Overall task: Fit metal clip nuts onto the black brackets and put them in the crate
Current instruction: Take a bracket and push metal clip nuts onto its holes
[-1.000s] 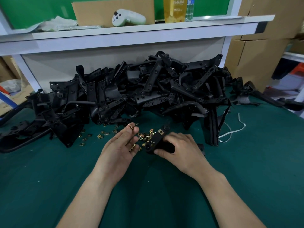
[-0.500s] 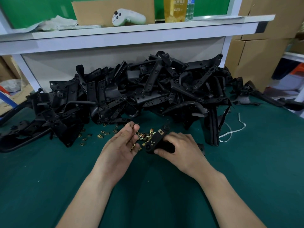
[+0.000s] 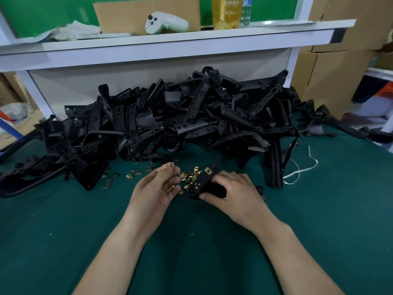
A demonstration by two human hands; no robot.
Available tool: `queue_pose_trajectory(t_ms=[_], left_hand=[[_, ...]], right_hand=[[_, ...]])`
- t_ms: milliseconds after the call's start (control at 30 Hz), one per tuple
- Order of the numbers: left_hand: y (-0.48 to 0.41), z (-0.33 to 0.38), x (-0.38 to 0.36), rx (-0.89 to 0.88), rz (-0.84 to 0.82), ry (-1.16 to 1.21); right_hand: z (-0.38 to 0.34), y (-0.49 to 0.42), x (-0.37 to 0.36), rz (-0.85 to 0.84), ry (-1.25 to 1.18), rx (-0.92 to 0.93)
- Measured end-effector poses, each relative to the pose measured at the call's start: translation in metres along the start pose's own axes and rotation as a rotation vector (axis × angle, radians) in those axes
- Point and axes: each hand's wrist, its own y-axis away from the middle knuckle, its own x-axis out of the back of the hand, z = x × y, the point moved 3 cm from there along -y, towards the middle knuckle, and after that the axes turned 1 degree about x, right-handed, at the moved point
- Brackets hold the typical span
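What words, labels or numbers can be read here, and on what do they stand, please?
Yellow carton on the shelf: white characters, too blurred to read.
Bottle beside it: label too small to read.
No other text shows.

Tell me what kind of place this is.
Probably a factory assembly bench: a big heap of black brackets lies on a green-covered table, loose clip nuts are scattered in front of it, and stacked cardboard cartons stand to the right.

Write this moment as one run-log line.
left hand pinches clip nut | right hand grips black bracket | fitted nut on bracket end
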Motion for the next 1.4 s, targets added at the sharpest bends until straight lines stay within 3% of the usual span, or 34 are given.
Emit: queue_pose_trajectory(t_ms=[300,1067,1400], left_hand=[[0.003,-0.007,-0.003,-0.135,0.034,-0.423],[0.009,-0.01,-0.012,-0.229,-0.082,-0.674],[0.007,-0.009,-0.009,-0.249,0.016,-0.636]], right_hand=[[0.001,-0.001,0.0,-0.008,0.01,0.008],[0.0,-0.001,-0.001,-0.032,0.026,-0.007],[0.0,-0.001,0.0,-0.038,0.03,-0.011]])
